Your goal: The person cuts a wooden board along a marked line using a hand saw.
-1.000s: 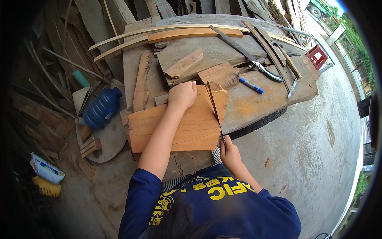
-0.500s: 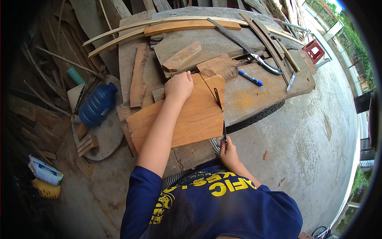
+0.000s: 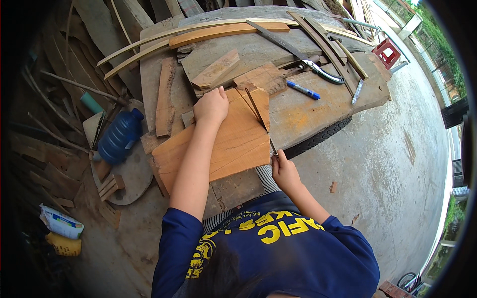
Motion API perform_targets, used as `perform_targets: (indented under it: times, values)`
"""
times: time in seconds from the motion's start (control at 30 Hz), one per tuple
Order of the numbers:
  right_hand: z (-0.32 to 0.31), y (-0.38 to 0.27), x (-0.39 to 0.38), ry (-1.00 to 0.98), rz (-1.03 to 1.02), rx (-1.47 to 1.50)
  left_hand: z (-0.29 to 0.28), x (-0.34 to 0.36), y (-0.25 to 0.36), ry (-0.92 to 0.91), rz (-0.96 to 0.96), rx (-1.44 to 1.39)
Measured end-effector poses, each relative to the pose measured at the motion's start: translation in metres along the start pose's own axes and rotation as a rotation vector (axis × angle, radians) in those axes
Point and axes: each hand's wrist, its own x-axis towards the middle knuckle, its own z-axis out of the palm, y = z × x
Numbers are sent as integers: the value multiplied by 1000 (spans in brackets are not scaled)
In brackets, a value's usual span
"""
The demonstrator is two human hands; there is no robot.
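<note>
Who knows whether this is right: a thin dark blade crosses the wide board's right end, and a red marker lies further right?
The colour is wrong: the head view shows a blue marker. The thin dark blade does cross the right end of the wide board, with the marker further right.

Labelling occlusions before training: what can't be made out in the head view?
All head view:
- Handle of the handsaw: mostly covered by the right hand.
- Most fingertips of the left hand: behind its own back and knuckles.
- Cut depth in the wooden board: too small to read.
- Tyre: partly hidden by the wooden slab.
</note>
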Motion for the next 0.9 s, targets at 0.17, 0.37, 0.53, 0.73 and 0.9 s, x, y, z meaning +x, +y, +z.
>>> perform_targets:
  times: [0.17, 0.37, 0.53, 0.73, 0.9]
  values:
    - [1, 42, -48, -10, 38, -12, -2, 1, -2, -2, 8, -15]
    - [-4, 13, -33, -26, 51, 9, -1, 1, -3, 15, 22, -8]
    - [0, -13, 1, 79, 48, 48, 3, 5, -5, 20, -4, -7]
    - [-14, 20, -29, -46, 74, -7, 4, 2, -3, 23, 13, 4]
    - [-20, 35, -54, -63, 102, -2, 2, 3, -4, 13, 18, 5]
